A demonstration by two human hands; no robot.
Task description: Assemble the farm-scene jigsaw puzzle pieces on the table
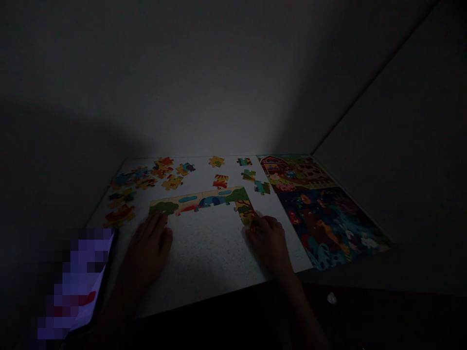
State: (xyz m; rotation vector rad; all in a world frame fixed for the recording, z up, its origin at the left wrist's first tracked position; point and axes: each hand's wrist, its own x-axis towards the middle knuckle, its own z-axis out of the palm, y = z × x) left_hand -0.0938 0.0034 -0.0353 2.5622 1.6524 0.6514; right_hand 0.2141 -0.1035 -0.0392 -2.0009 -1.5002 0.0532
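A partly joined jigsaw puzzle [219, 200] lies on the white table, a strip of sky, clouds and trees that turns down at its right end. My left hand [149, 245] rests flat with fingers stretched out, its fingertips touching the strip's left end. At the lower right end, the fingers of my right hand [270, 240] are closed on a puzzle piece [248, 221], partly covered by them. Beyond the strip are a loose orange striped piece [220, 181], a yellow piece [216, 161] and several green and blue pieces [261, 187]. The light is dim.
Several loose pieces [146, 182] are heaped at the table's left side. Two finished puzzles, a farm scene [292, 172] and a dark blue scene [324, 226], lie along the right. A lit, blurred screen [82, 287] stands at left front. A wall [219, 97] borders the table's back.
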